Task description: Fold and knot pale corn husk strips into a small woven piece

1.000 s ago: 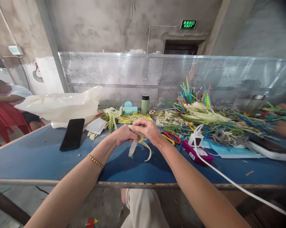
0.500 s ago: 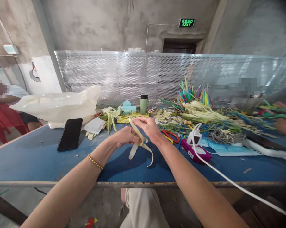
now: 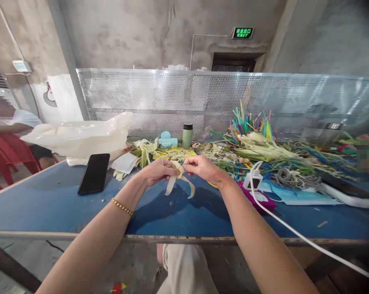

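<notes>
One blue tabletop [image 3: 50, 208] carried everything. One white plastic bag [image 3: 80, 136] lay at its far left corner, and a tangled heap of coloured straws and husks [image 3: 273, 157] filled the far right, its pieces too jumbled to count. One black phone [image 3: 94, 173] lay flat near the left edge. One white cable [image 3: 297, 234] ran off the near right corner, cut off by the frame. Left hand [image 3: 155, 171] and right hand [image 3: 203, 167] both pinched one pale folded leaf strip [image 3: 178, 181] above the tabletop's middle; its knot was hidden by fingers.
</notes>
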`<state>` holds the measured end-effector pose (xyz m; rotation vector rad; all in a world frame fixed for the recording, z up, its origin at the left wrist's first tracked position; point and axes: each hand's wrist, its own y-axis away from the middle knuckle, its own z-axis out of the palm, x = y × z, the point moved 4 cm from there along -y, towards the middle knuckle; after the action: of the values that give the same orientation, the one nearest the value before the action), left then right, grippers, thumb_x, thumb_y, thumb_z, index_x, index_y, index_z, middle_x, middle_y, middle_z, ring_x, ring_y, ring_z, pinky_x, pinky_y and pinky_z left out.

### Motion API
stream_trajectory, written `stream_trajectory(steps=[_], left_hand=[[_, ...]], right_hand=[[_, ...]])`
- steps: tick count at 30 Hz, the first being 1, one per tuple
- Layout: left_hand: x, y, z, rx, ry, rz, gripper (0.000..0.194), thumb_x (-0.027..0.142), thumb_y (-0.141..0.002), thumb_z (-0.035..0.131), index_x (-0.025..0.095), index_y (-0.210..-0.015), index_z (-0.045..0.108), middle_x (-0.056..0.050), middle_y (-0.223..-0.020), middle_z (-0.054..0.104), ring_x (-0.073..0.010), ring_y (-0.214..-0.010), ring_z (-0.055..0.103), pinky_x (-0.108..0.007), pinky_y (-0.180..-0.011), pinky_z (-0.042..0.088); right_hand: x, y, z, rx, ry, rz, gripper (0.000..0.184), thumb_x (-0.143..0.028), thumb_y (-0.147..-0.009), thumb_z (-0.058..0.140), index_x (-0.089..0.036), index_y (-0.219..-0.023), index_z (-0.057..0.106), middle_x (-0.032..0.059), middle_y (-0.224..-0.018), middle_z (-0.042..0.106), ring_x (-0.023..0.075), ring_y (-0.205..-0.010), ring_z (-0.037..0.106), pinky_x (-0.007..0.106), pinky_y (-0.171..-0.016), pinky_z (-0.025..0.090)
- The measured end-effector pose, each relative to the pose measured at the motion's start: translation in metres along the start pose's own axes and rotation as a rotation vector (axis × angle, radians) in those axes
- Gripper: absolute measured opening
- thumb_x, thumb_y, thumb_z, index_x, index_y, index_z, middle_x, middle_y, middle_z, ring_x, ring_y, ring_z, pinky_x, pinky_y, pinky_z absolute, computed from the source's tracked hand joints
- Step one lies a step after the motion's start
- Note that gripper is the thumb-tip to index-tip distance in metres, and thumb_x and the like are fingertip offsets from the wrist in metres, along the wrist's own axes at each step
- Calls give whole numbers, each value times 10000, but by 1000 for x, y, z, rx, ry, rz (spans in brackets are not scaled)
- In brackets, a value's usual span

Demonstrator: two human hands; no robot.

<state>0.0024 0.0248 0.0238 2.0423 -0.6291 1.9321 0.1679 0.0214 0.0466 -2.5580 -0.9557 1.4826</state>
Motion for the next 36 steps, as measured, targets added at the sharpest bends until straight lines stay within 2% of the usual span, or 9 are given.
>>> stream_trajectory(steps=[3,13,15,17,20,23,26,30,36], left_hand=[[0,1,-1,-40,-18,-11,217,282,-597,831,113,-647,704,7,-592,564,-54,-515,434,-216,-498,315],[-1,2,0,15,-66,-42,254,233,-526,864,116,-607,654,17,-548,549,-58,-478,435,-221,-456,294],[-2,0,-2,44,-45,-38,234,204,-536,845,120,-592,634,17,-536,544,-61,-475,442,-223,-461,305],[-4,-3,-4,92,-6,-23,213,189,-558,821,122,-573,619,12,-520,540,-67,-472,453,-227,-466,315],[-6,-7,-8,178,45,14,207,174,-570,801,121,-544,602,7,-504,531,-68,-462,453,-229,-465,307],[-8,-9,-8,212,98,46,216,167,-556,807,119,-541,597,12,-508,527,-64,-460,451,-230,-474,315],[-8,-10,-6,188,156,66,223,181,-535,831,109,-582,626,15,-535,545,-57,-465,451,-227,-482,322],[-6,-8,-5,117,182,25,258,246,-560,846,111,-584,628,12,-539,548,-70,-470,486,-228,-481,336],[-5,-6,-9,115,91,-7,234,275,-634,800,111,-582,643,-20,-488,554,-91,-434,485,-234,-434,305]], right_hand=[[1,-2,-4,35,62,-55,232,-369,-809,627,-158,-710,616,-14,-619,538,109,-569,457,246,-547,350],[-9,-4,-4,169,346,-318,154,-278,-850,638,-178,-743,687,30,-781,610,154,-752,564,285,-724,420],[-9,-4,-7,255,381,-361,125,-299,-852,654,-193,-818,711,51,-866,641,183,-851,591,317,-807,435],[-10,-3,-14,422,438,-387,130,-317,-850,663,-199,-865,714,75,-938,661,216,-944,590,357,-881,424],[-12,-2,-19,562,468,-363,208,-345,-882,616,-181,-773,680,82,-854,666,217,-876,589,355,-831,430],[-8,-6,-9,404,411,-269,266,-373,-878,608,-172,-711,657,54,-758,665,181,-750,588,309,-725,430],[-2,-9,4,235,333,-170,208,-344,-834,641,-166,-728,658,22,-695,652,147,-648,561,266,-617,399],[1,-9,7,244,297,-139,225,-297,-831,610,-163,-651,602,-3,-596,587,119,-567,490,245,-552,344],[6,-11,2,250,293,-125,240,-313,-870,564,-169,-682,599,23,-647,635,142,-607,548,260,-601,397]])
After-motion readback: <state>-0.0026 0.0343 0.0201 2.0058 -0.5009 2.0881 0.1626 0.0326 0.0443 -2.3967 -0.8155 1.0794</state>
